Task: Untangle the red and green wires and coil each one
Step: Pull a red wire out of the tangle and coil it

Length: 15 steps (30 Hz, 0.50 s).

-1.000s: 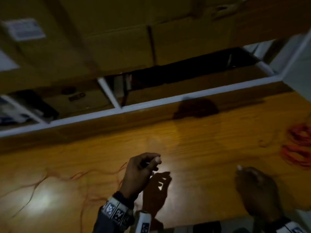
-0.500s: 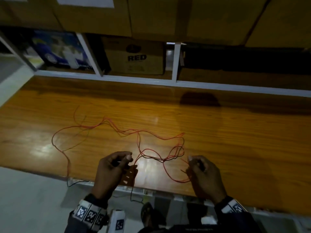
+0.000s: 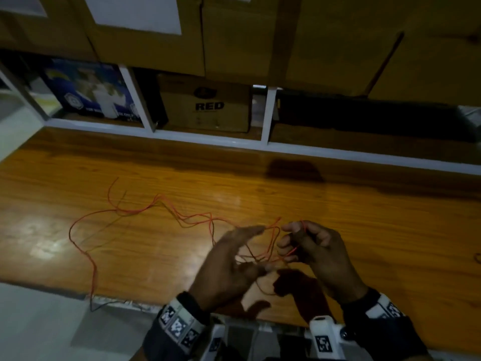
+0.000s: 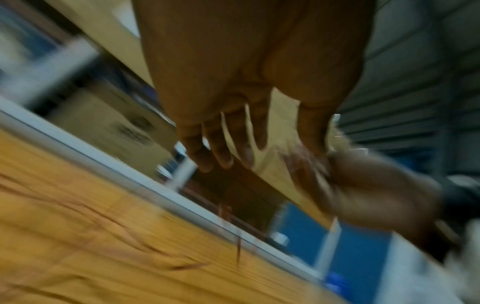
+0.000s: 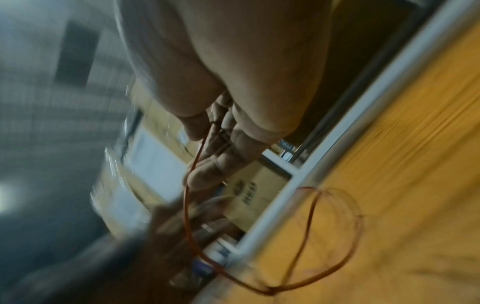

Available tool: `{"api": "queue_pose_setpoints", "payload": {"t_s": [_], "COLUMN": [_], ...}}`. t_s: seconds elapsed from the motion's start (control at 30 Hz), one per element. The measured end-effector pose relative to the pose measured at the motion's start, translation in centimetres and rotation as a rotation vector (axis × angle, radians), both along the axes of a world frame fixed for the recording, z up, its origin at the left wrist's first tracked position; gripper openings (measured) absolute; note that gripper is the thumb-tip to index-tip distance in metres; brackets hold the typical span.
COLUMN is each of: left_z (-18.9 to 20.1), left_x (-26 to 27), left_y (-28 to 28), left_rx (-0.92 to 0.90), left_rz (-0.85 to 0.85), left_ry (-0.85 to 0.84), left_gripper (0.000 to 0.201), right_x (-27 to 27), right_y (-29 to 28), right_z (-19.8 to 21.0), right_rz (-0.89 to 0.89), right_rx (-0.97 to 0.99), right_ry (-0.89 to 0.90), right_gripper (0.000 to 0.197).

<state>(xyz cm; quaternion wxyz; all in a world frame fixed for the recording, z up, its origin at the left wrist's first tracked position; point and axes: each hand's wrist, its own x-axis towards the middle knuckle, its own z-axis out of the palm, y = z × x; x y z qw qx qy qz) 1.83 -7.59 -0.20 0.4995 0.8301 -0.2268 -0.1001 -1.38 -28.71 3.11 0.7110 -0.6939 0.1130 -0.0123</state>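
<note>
A thin red wire (image 3: 94,272) trails in loose bends over the wooden table (image 3: 364,230), from the left side to my hands. A darker strand, the green wire (image 3: 101,231), runs beside it and is hard to follow in the dim light. Above the near edge my right hand (image 3: 296,230) pinches the red wire (image 5: 187,205) between thumb and curled fingers (image 5: 207,131). My left hand (image 3: 257,248), blurred, reaches to it with fingers (image 4: 221,152) straight and spread. Tangled loops hang between the two hands.
A white shelf frame (image 3: 265,115) runs along the back of the table. It holds a cardboard box marked RED (image 3: 208,105) and a blue printed box (image 3: 88,89). The wire's end hangs over the table's near edge (image 3: 117,300). A bit of wire shows at the far right (image 3: 477,257).
The head view swung left onto the loose wires. My left hand moved right, close to the right hand, and its fingers straightened. The loops near the hands now hang between them.
</note>
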Motion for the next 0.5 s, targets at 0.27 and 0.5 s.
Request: {"api": "queue_pose_setpoints", "payload": {"t_s": [0.27,0.5], "left_z": [-2.7,-1.1], "left_x": [5.1,9.2], "left_y": [-2.9,-3.7], "left_rx": [-0.083,0.080], "left_rz": [0.049,-0.063], "left_ry": [-0.017,-0.323], "left_gripper": [0.014,0.036], "right_x": [0.1,-1.9], "right_y": [-7.6,-8.5], "right_z": [8.1,4.9], "right_rz": [-0.436,-0.677], "right_rx": [0.348,-0.165], "right_ry": [-0.189,0.123], "right_gripper": [0.028,0.079]}}
